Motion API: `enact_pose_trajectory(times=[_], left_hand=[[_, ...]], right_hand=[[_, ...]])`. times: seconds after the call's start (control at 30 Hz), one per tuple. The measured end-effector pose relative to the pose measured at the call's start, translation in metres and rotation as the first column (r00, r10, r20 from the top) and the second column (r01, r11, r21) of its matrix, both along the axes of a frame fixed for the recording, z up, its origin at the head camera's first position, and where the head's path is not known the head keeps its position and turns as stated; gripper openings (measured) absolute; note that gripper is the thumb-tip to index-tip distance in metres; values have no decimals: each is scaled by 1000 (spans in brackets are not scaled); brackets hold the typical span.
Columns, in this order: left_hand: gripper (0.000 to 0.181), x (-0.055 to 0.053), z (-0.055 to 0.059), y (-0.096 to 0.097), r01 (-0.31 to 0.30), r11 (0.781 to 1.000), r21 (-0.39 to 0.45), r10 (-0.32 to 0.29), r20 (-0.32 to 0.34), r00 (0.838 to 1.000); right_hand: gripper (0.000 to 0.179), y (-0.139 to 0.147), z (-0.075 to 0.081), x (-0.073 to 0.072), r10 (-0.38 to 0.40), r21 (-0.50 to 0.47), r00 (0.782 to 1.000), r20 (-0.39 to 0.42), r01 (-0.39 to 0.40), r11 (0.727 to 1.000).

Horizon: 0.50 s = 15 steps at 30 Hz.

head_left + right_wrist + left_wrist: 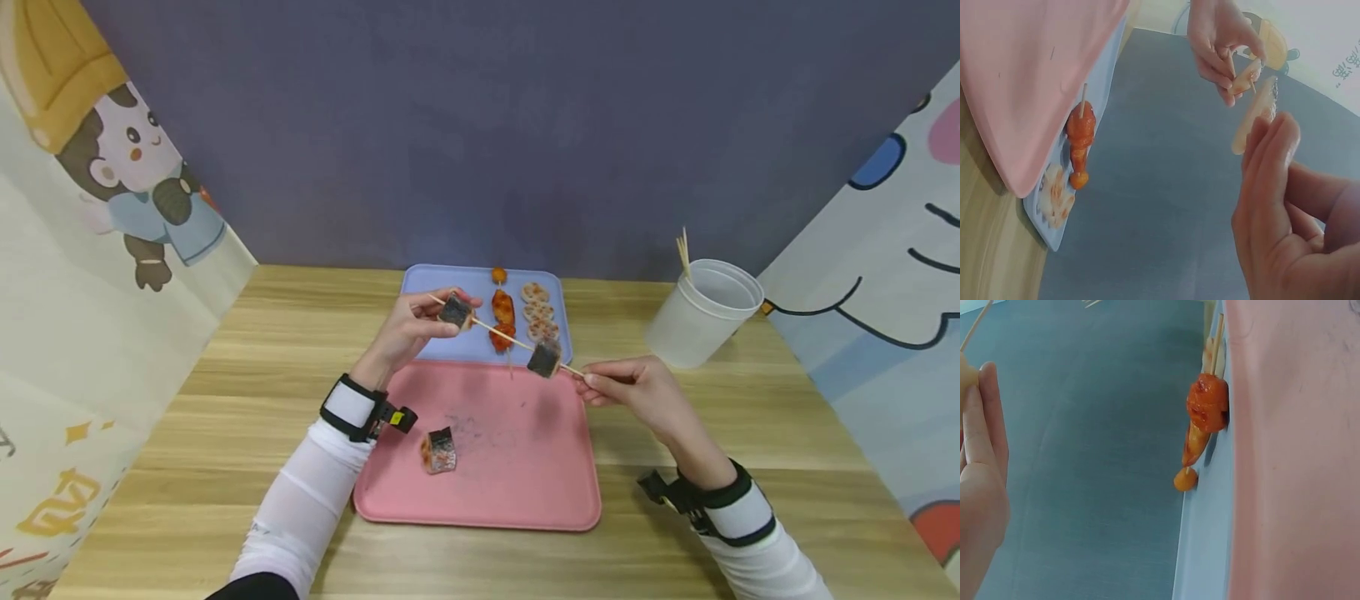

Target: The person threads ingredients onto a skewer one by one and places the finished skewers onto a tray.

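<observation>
A thin wooden skewer [501, 333] slants above the trays, running through two food pieces with dark skin and a pale body. My left hand [401, 333] pinches one piece [455, 312] between thumb and fingers, and the skewer's tip pokes out beyond it. Closer to the other end sits the second piece [545, 357]. There my right hand [637, 385] grips the skewer with thumb and fingertips. In the right wrist view, the second piece [1254, 119] shows just past the right fingers. A third dark-skinned piece [438, 451] lies on the pink tray [517, 492] below.
Behind the pink tray, a blue tray [442, 283] carries a skewer of orange-red glazed food [503, 310] and a row of round pale slices [538, 312]. A white tub [697, 317] holding several wooden skewers [684, 250] stands at the right on the wooden table [247, 400].
</observation>
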<state>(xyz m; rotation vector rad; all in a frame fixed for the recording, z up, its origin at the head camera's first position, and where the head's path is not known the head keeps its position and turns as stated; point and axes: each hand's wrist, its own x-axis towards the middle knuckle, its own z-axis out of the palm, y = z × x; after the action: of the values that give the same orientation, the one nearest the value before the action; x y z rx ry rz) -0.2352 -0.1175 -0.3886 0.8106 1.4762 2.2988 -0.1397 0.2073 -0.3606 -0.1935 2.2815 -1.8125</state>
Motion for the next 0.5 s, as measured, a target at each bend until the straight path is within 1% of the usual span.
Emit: enact_pose_trajectory(times=[0.23,0.5], left_hand=[[39,1,2,0,5,1000,23,-5,2,1000],[35,0,-1,-1,2,1000,24,-1,-9,1000]], right_hand=[[31,-2,0,2,6,30,1000,23,-6,1000],[30,-7,4,6,-10,9,1000,5,10,1000]])
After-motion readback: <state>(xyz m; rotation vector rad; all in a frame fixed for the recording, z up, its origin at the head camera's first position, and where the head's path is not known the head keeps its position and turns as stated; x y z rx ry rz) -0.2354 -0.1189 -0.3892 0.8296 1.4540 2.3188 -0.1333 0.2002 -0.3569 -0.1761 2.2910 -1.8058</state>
